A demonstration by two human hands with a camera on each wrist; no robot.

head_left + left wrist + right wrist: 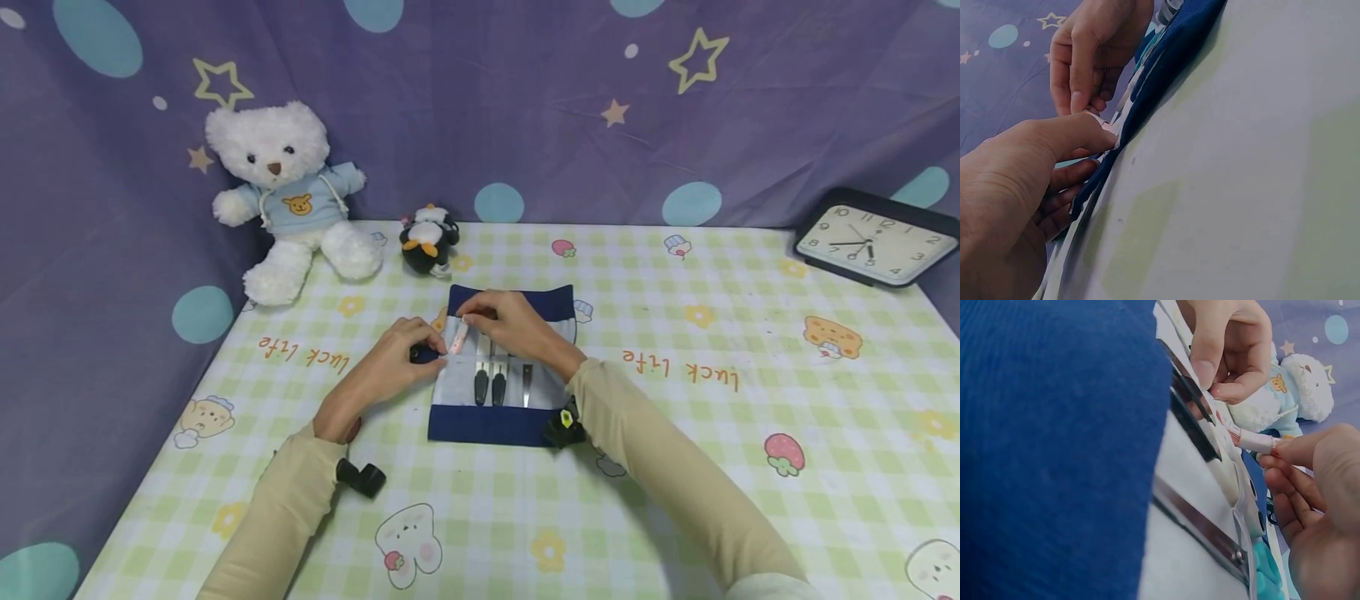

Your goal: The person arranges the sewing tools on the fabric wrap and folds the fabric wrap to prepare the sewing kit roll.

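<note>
A navy and light grey fabric tool pouch [487,425] lies unfolded on the table. My left hand [397,357] pinches its left edge between thumb and fingers, as the left wrist view [1029,169] also shows. My right hand [513,321] reaches over the upper part and pinches the top end of a slim white strip with red printing [1254,440]. The strip's lower end meets the pouch's pocket beside the left fingertips. Two black-handled tools [490,385] and a slim metal tool [527,385] sit in the pockets. The right hand partly covers the pouch's upper half.
A white teddy bear [300,200] sits at the back left, with a penguin plush [429,240] beside it. A black-framed clock [873,242] leans at the back right. A checked cloth [675,467] covers the table, and a purple curtain [555,108] hangs behind.
</note>
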